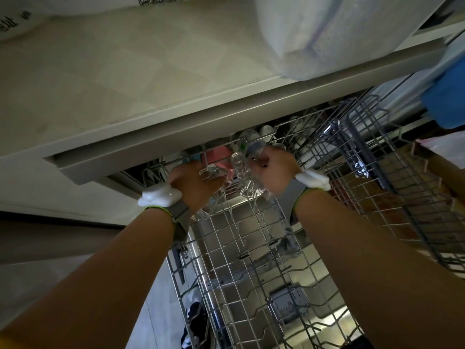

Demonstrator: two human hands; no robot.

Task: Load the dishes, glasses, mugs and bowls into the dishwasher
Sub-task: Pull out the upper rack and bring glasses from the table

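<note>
Reaching both arms over pulled-out wire rack (251, 260). My left hand (193, 187) gripping clear glass (210, 172). My right hand (274, 170) curling fingers round second glass (241, 177), near pink bowl (217, 153).

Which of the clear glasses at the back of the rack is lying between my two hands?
The ribbed clear glass in the middle, between the left hand and right hand. The other glass is under the left hand.
</note>
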